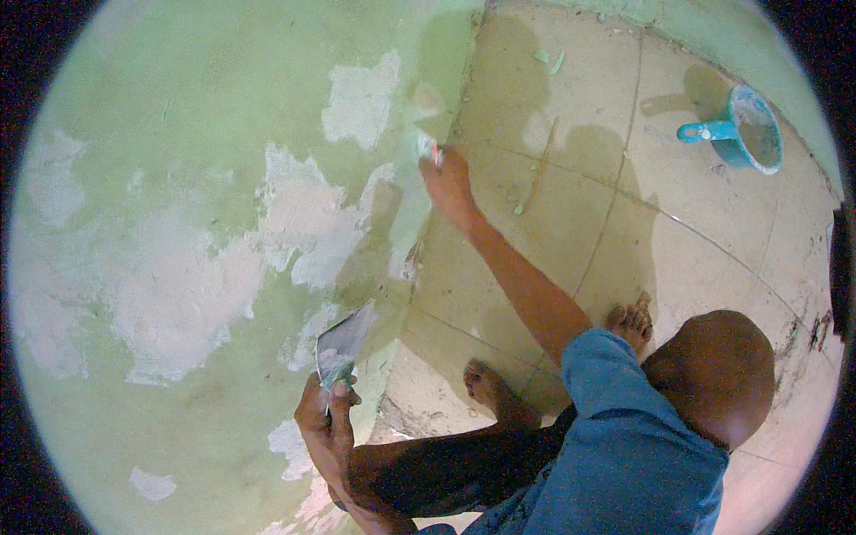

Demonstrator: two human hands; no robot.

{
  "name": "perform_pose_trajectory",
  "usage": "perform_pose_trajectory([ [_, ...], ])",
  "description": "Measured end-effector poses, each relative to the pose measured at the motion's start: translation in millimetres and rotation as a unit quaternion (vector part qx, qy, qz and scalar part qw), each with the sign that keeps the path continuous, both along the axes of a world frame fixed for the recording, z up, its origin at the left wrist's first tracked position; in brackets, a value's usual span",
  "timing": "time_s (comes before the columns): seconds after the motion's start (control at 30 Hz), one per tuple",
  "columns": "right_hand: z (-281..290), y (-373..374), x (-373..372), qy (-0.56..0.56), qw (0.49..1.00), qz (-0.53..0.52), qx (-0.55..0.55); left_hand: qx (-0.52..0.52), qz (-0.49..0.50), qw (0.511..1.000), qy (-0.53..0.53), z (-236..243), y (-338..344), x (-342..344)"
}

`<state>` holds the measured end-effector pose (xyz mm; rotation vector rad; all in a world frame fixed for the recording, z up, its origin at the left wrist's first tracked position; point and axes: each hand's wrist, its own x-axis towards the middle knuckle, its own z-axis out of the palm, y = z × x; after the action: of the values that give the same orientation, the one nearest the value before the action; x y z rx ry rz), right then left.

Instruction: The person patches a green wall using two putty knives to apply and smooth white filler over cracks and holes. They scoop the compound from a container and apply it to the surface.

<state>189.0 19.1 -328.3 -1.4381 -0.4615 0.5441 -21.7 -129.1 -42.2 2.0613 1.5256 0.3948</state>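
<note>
Upright in my left hand (332, 412) is a putty knife (346, 337), its wide grey blade carrying pale filler near the handle. My fingers wrap around its handle, close to the green wall (205, 116). With my right arm stretched forward, my right hand (449, 183) grips a small scraper (430, 148) against the wall's lower part. Motion smears the scraper; a pale blade and a red-orange bit show. Rough whitish filler patches (183, 285) spread over the wall, and a smaller patch (361, 100) lies left of the scraper.
A turquoise dipper (736, 143) with a short handle stands on the tiled floor (687, 245) at the far right, whitish residue around its rim. Green paint flakes (557, 62) and a thin stick (542, 165) lie on the tiles. My bare feet (486, 383) are near the wall's base.
</note>
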Motion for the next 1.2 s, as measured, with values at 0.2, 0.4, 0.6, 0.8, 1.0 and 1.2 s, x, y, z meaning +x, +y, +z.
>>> perform_pose_trajectory([
  [0.2, -23, -20, -14, 0.018, 0.997, -0.018, -0.079, -0.008, 0.001, 1.0, 0.017, 3, 3, 8],
  [0.4, -13, -21, -35, 0.081, 0.996, -0.014, 0.041, -0.012, 0.02, 0.999, 0.023, -2, 6, -4],
  [0.6, -46, -52, -16, 0.298, 0.946, -0.001, 0.13, -0.014, 0.015, 0.999, 0.033, -3, 5, -7],
  [0.8, -53, -72, 7, 0.483, 0.854, -0.125, 0.145, -0.024, 0.004, 0.998, 0.064, -15, 13, -14],
  [1.0, -44, -81, 8, 0.556, 0.816, -0.068, 0.144, -0.046, 0.018, 0.997, 0.059, -13, 13, -8],
  [1.2, -105, -63, 0, 0.219, 0.97, 0.03, 0.101, -0.064, 0.044, 0.997, 0.031, -14, 12, -41],
])
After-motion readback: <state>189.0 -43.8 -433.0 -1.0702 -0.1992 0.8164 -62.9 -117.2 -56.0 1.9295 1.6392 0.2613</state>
